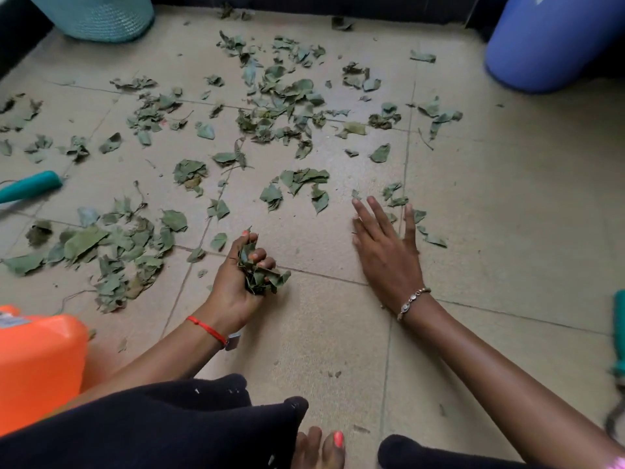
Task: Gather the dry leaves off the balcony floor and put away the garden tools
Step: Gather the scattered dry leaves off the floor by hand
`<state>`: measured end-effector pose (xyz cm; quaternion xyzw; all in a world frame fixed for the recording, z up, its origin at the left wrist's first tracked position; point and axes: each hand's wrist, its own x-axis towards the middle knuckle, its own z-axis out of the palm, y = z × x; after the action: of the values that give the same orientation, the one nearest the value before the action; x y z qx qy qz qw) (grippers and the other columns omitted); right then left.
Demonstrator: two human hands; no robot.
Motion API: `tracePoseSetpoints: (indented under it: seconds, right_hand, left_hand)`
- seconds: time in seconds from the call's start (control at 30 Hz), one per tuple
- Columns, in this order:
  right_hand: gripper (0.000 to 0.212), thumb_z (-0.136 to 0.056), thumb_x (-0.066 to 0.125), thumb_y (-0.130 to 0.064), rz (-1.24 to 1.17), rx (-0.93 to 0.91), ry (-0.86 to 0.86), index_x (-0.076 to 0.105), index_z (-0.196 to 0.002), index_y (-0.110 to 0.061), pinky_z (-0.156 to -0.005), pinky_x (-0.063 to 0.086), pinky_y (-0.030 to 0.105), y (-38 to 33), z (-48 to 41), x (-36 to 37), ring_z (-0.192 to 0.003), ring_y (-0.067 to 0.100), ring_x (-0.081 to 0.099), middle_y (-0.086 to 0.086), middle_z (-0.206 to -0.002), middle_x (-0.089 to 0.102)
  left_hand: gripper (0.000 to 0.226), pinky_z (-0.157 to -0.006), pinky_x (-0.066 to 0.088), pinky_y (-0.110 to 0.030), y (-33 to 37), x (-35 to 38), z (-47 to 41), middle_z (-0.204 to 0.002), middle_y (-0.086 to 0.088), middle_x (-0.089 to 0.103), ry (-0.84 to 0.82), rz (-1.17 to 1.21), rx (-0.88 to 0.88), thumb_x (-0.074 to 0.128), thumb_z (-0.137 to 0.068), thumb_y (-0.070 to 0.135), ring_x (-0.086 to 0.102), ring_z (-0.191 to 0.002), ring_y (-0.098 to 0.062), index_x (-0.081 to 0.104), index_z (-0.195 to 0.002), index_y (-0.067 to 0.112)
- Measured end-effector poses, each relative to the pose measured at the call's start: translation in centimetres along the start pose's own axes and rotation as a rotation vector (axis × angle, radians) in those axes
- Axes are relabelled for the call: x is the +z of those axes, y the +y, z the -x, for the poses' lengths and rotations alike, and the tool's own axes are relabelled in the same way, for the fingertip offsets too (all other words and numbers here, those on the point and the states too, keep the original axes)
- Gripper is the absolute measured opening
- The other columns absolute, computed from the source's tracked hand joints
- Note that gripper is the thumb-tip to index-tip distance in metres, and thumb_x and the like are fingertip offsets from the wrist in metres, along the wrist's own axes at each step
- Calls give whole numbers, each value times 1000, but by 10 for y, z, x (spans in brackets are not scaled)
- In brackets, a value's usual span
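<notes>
I have only just begun, I think. My left hand (233, 286) is curled tight round a small bunch of leaves (262, 275), with my fingers and thumb closed over it, and that bunch is all I have picked up. My right hand (385, 252) holds nothing. Its fingers are straight and spread wide, low over the floor (507, 214), just beside a few little leaves (395, 199). I cannot tell if it touches the floor. Most of the dry leaves (280, 106) lie all over the tiles in front of me, thick in the middle and far out to the left, with another heap (111, 252) near my left hand. So there is a lot left to gather. The leaves look dull green and grey, curled and crumpled, and many are torn into small bits, so I think they will break easily when I grab them. The tools are not put away yet. A teal handle (32, 187) lies on the floor at the left, and another teal thing (619, 333) pokes in at the right edge, but I cannot tell what it is.
</notes>
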<state>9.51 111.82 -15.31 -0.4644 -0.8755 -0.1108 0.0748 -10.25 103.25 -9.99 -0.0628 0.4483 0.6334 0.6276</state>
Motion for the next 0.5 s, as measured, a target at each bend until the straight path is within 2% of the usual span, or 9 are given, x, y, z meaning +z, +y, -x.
tracePoseSetpoints:
  seconds: [0.03, 0.07, 0.13, 0.2, 0.3, 0.43, 0.5]
  right_hand:
    - [43, -94, 34, -31, -16, 21, 8, 56, -126, -13, -112, -6, 51, 6, 1, -1, -140, 18, 26, 0, -149, 35]
    - [47, -93, 34, -38, -46, 61, 10, 54, -129, -14, -112, -3, 52, 11, 2, -1, -141, 20, 25, 2, -150, 33]
    - [62, -89, 33, -53, -134, 162, -19, 44, -137, -16, -112, 0, 50, 19, 7, 0, -143, 20, 18, 5, -152, 28]
    - [75, -85, 25, -64, -205, 240, -84, 31, -145, -19, -114, -2, 46, 24, 12, 4, -144, 18, 7, 6, -156, 17]
    - [82, -82, 9, -67, -311, 288, -178, 13, -149, -21, -116, -5, 38, 27, 11, 7, -144, 16, -6, 5, -158, 2]
    - [92, -76, 10, -74, -365, 375, -141, 1, -150, -19, -114, -11, 37, 32, -4, 12, -144, 19, -11, 10, -157, -6]
    - [102, -71, 13, -81, -343, 428, -153, -3, -149, -17, -113, -13, 37, 37, -13, 16, -144, 23, -13, 13, -156, -10]
  left_hand:
    - [16, -45, 41, -11, -9, 9, -4, -44, 6, 41, 19, -5, -19, 67, -73, 24, 42, -39, -9, 53, -66, 21]
    - [19, -46, 39, -11, -13, 16, -10, -44, 6, 40, 15, 5, -26, 55, -86, 26, 41, -39, -8, 52, -67, 21]
    - [29, -45, 42, -12, -20, 25, -20, -44, 6, 39, -11, 22, -58, 43, -96, 30, 40, -38, -8, 49, -69, 22]
    - [30, -42, 46, -16, -19, 39, -27, -43, 6, 39, -21, 16, -76, 40, -98, 31, 40, -37, -8, 47, -70, 22]
    - [29, -44, 45, -15, -27, 45, -35, -43, 7, 39, -63, 14, -94, 40, -98, 32, 40, -39, -8, 47, -71, 22]
    - [27, -45, 38, -11, -28, 51, -44, -43, 7, 40, -68, -19, -92, 42, -97, 32, 41, -39, -7, 48, -73, 22]
    - [27, -45, 41, -11, -28, 54, -46, -43, 8, 39, -69, -11, -89, 43, -97, 32, 40, -39, -7, 49, -72, 22]
